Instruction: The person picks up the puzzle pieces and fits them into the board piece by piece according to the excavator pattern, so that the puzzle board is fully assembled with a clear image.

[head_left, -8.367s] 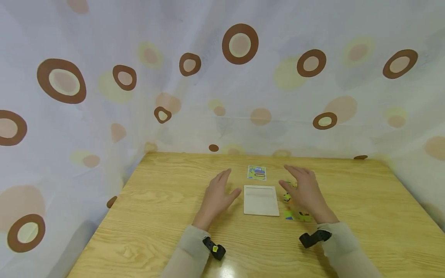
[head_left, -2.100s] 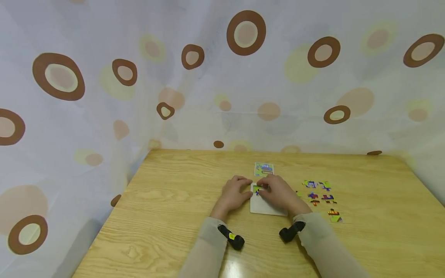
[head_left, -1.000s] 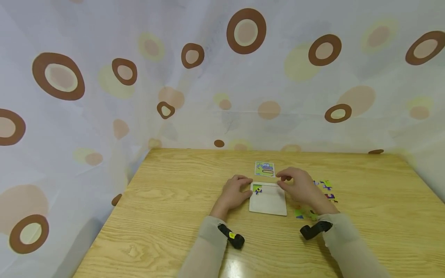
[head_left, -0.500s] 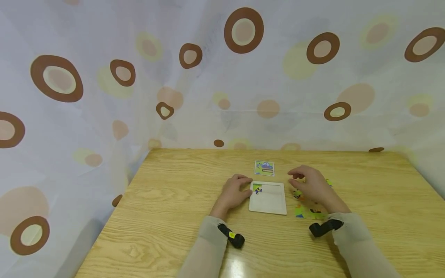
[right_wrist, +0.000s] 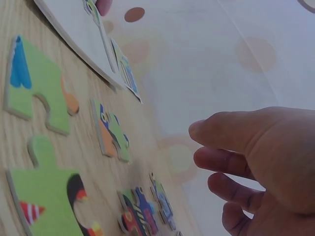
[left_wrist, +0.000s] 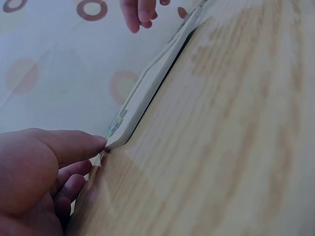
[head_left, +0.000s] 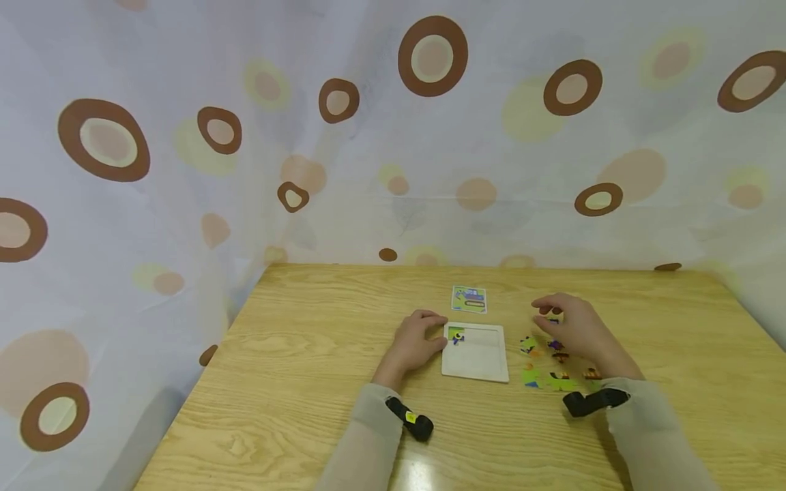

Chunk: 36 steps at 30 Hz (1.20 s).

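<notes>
A pale square puzzle tray (head_left: 474,368) lies on the wooden table with one green jigsaw piece (head_left: 456,333) in its upper left corner. My left hand (head_left: 413,344) holds the tray's left edge, thumb tip at the corner in the left wrist view and the other fingers curled. Right of the tray, my right hand (head_left: 580,332) hovers over loose jigsaw pieces, its fingers loosely bent and holding nothing. Below it show a green piece with a blue patch (right_wrist: 47,81), a green piece with a striped cone (right_wrist: 42,196) and several smaller-looking ones. The hand hides some pieces in the head view.
Behind the tray lies a small picture card (head_left: 469,299) of a digger. The wooden table (head_left: 307,368) runs back to a hanging cloth (head_left: 368,136) with brown rings, which also closes off both sides.
My right hand has left the tray, where it worked on the piece in the corner, and moved right over the loose pieces. My left hand stays at the tray's edge.
</notes>
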### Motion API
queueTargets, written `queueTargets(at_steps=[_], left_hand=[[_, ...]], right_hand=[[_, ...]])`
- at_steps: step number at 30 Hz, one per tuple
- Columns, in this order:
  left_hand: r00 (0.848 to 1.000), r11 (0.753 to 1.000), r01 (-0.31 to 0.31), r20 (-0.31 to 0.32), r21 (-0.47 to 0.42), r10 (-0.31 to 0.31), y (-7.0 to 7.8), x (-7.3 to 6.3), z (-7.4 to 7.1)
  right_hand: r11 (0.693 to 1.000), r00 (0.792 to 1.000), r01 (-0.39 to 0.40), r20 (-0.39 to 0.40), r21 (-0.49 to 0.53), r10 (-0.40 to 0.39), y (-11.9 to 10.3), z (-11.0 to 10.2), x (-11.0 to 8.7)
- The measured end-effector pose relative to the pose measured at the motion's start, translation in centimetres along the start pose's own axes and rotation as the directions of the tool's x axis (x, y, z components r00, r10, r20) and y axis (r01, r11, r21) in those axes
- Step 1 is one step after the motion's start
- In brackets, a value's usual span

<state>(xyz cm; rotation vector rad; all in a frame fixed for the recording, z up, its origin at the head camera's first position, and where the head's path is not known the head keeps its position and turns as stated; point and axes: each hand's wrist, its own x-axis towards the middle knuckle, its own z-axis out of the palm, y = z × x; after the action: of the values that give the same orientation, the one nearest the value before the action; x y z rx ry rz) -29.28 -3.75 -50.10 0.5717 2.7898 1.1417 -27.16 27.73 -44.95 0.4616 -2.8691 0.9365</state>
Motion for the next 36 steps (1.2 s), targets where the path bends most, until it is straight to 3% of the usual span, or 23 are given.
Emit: queueTargets(at_steps=[20, 30, 36], left_hand=[[1.0, 1.0, -0.005, -0.008, -0.007, 0.005, 0.4, -0.4, -0.2], [1.0, 1.0, -0.007, -0.007, -0.014, 0.006, 0.4, -0.4, 0.0], [1.0, 1.0, -0.005, -0.008, -0.011, 0.005, 0.3, -0.3, 0.0]], right_hand=[[1.0, 0.999, -0.029, 0.044, 0.006, 0.029, 2.0, -0.6, -0.6], [0.984, 0.986, -0.131, 0.118, 0.124, 0.117, 2.9, -0.4, -1.0], [0.999, 0.998, -0.034, 0.053, 0.002, 0.034, 3.4, 0.2, -0.8]])
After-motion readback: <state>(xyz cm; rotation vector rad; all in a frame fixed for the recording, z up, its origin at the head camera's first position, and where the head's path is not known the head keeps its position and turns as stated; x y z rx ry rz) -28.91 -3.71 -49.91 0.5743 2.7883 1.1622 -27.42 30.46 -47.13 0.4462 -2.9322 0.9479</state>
